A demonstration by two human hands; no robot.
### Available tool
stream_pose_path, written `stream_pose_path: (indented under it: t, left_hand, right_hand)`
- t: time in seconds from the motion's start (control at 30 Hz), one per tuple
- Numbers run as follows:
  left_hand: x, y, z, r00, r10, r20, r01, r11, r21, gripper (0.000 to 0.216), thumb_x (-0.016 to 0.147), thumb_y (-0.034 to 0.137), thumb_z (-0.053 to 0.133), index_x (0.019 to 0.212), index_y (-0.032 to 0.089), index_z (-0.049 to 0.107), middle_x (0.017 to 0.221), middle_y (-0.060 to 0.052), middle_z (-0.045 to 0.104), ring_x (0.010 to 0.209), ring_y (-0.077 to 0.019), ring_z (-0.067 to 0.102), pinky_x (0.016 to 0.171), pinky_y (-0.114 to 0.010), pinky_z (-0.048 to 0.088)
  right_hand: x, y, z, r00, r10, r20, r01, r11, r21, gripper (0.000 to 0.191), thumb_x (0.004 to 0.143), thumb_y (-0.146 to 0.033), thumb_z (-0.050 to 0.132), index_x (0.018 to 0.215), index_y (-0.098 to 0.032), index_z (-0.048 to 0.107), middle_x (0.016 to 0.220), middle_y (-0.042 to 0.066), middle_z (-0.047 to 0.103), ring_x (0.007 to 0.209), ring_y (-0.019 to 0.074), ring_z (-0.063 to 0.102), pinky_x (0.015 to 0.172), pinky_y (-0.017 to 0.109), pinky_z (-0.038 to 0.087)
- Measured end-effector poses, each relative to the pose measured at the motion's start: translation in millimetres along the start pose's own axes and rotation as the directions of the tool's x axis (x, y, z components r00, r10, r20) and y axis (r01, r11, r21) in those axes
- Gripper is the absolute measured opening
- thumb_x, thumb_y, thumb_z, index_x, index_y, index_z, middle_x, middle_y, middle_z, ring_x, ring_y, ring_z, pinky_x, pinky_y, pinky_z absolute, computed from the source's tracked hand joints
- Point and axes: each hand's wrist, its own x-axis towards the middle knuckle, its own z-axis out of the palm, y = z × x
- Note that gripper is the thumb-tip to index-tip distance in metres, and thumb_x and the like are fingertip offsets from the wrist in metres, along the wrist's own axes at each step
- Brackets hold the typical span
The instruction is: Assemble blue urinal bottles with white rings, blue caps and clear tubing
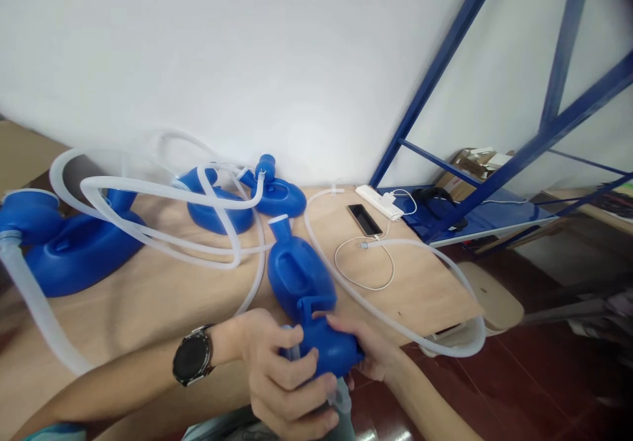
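Observation:
My right hand (373,345) grips a blue plastic urinal head (329,349), a rounded cup-like part, from its right side. Curled fingers of my left hand (284,378), which has a black watch on its wrist, close on the left side of the same part. A translucent piece (293,351) shows by the left thumb. Under the part hangs a clear, soft-looking plastic piece (341,398), partly hidden by my fingers. Just beyond my hands a blue urinal bottle (297,269) with a white-topped neck lies on the wooden table (425,296).
More blue bottles (279,198) with heads and white hoses (163,194) cover the left and back. A loose hose (346,283) curves over the right table edge. A phone (364,220) charges beside a power strip (378,202). A blue metal frame (435,72) stands at right.

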Motion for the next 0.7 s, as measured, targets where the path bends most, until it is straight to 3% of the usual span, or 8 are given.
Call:
stream_pose_path:
  t: [0.07,0.17,0.27,0.33,0.43,0.53,0.7]
  left_hand:
    - [-2,-5,-3,0.994,-0.086,-0.072,0.09,0.995,0.047,0.031,0.066,0.074,0.081,0.082,0.048,0.077,0.076,-0.001,0.077,0.062,-0.0262,0.067,0.046,-0.04,0.053]
    - [-6,-13,-11,0.982,-0.102,-0.158,0.129,0.977,0.168,0.019,0.074,0.065,0.077,0.082,0.048,0.076,0.081,-0.002,0.077,0.069,-0.0276,0.07,0.043,-0.039,0.048]
    - [-15,-13,-4,0.979,-0.182,-0.092,0.201,0.937,0.284,0.013,0.077,0.06,0.075,0.08,0.047,0.074,0.087,-0.002,0.078,0.074,-0.0278,0.072,0.041,-0.038,0.046]
    - [-29,-5,13,0.973,-0.23,-0.007,0.221,0.927,0.304,0.01,0.075,0.056,0.078,0.076,0.047,0.074,0.084,-0.001,0.077,0.072,-0.0283,0.073,0.041,-0.038,0.045]
    - [-64,15,53,0.978,-0.209,0.02,0.2,0.955,0.218,0.013,0.07,0.047,0.081,0.064,0.047,0.071,0.067,0.003,0.072,0.058,-0.0281,0.071,0.041,-0.041,0.048]
    - [-97,35,84,0.977,-0.204,-0.058,0.21,0.971,0.115,0.029,0.074,0.036,0.079,0.051,0.044,0.063,0.048,0.008,0.06,0.042,-0.0235,0.063,0.042,-0.041,0.052]
    - [-108,44,92,0.928,-0.336,-0.162,0.327,0.942,-0.082,0.038,0.077,0.037,0.079,0.045,0.041,0.057,0.038,0.01,0.052,0.036,-0.0224,0.057,0.043,-0.042,0.057]
  right_hand:
    - [-4,2,-1,0.999,0.042,0.012,-0.042,0.999,0.0,0.055,0.083,-0.052,0.082,0.125,-0.018,0.071,0.089,0.006,0.079,0.057,0.0164,0.073,0.037,0.016,0.047]
    - [-9,2,5,0.997,0.08,0.011,-0.08,0.997,0.004,0.056,0.085,-0.053,0.079,0.127,-0.017,0.07,0.09,0.008,0.079,0.055,0.016,0.073,0.036,0.015,0.047]
    - [-11,5,14,0.996,0.087,0.018,-0.087,0.996,0.031,0.059,0.083,-0.055,0.079,0.126,-0.016,0.069,0.089,0.007,0.078,0.052,0.0149,0.071,0.034,0.015,0.044]
    - [-13,11,19,0.997,0.076,0.018,-0.077,0.995,0.057,0.061,0.079,-0.057,0.08,0.123,-0.016,0.07,0.086,0.007,0.077,0.051,0.015,0.07,0.032,0.015,0.042]
    - [-18,22,25,0.999,0.039,-0.026,-0.036,0.995,0.096,0.067,0.074,-0.061,0.084,0.121,-0.016,0.071,0.082,0.005,0.075,0.053,0.0162,0.07,0.035,0.017,0.043]
    - [-27,28,29,0.995,-0.035,-0.09,0.044,0.995,0.093,0.07,0.07,-0.06,0.09,0.123,-0.019,0.07,0.094,0.005,0.076,0.062,0.0181,0.073,0.039,0.019,0.046]
    - [-36,29,35,0.988,-0.101,-0.118,0.106,0.994,0.039,0.073,0.064,-0.061,0.095,0.119,-0.021,0.071,0.103,0.005,0.076,0.065,0.0177,0.073,0.047,0.023,0.05]
